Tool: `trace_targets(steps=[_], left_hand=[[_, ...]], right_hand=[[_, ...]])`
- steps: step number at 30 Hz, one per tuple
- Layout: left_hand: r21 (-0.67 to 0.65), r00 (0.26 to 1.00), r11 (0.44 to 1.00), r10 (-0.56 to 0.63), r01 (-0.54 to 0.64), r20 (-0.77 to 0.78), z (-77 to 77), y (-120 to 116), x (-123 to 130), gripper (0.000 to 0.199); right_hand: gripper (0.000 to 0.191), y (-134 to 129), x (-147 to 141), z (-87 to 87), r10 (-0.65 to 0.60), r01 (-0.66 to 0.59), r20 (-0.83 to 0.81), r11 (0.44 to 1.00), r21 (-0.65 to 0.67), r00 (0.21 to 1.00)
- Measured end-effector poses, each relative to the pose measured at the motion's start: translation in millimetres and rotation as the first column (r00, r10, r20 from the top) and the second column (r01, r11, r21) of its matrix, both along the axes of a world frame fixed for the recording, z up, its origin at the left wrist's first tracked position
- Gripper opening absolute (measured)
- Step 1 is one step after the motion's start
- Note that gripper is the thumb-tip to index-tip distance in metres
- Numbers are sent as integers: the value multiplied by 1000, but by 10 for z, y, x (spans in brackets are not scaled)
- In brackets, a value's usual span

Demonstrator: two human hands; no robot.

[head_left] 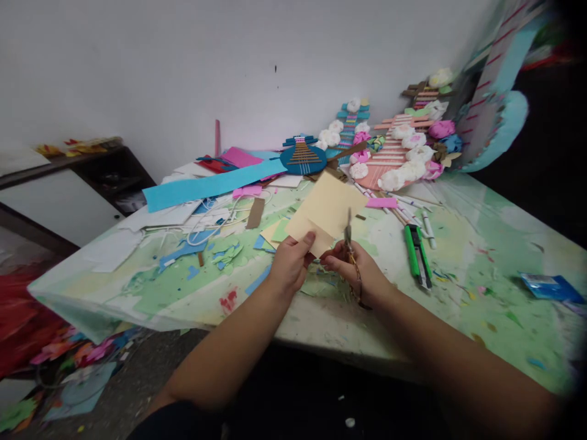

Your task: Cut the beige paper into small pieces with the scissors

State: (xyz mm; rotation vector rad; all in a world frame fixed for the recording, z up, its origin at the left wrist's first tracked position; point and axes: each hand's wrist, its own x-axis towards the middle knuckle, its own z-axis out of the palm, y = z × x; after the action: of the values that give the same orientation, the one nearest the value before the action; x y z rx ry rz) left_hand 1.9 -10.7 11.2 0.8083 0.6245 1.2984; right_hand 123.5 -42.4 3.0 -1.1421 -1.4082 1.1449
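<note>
My left hand grips a pale yellow sheet of paper by its lower corner, thumb on top. The sheet is tilted above the near part of the table and seems folded or doubled. In my right hand is a pair of scissors, blades pointing up and away, beside the sheet's right edge. The right fingertips are close to the paper's lower corner; whether they pinch it I cannot tell. Beneath and left of the sheet lie small green and yellow paper pieces.
A green utility knife lies to the right, near several markers. Farther back are a blue paper strip, a dark blue paper instrument and a pink one with paper flowers. A blue packet rests at far right.
</note>
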Motion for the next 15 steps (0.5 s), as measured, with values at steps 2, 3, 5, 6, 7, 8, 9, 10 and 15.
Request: trace_targets(steps=[2,3,5,6,7,8,9,10,15], left_hand=[[-10,999,999,-33,33,-25,-33,-30,49,31],[-15,998,999,-48,47,-35,-49,-45,71,31],[-25,996,998,-63,61,-60,-69,-67,101,32],[-32,995,997,-66,64,-74,-70,-70,102,32],[-40,994,997,-66,63,-82,-63,-66,93,33],[-55,994,996,-69,65,-87,-48,-55,72,33],[-70,994,995,-76,70,-85,-27,-38,41,33],[-89,995,993,-83,78,-63,-3,-15,2,33],[-196,953,959,-243,207,-182,55,91,-170,32]], right_hand=[[30,17,-27,-20,-82,82,-117,997,-5,990],[29,30,-30,-33,-128,128,-157,992,-11,979],[29,63,-9,-50,-204,206,-229,978,-19,952],[29,82,13,-52,-224,227,-258,974,-21,940],[28,100,43,-48,-234,239,-279,971,-18,931],[29,117,80,-40,-233,239,-289,971,-16,928],[29,133,120,-27,-233,238,-286,971,-17,929],[29,147,161,-13,-228,233,-273,972,-15,934],[35,178,302,38,-141,132,-133,988,-77,981]])
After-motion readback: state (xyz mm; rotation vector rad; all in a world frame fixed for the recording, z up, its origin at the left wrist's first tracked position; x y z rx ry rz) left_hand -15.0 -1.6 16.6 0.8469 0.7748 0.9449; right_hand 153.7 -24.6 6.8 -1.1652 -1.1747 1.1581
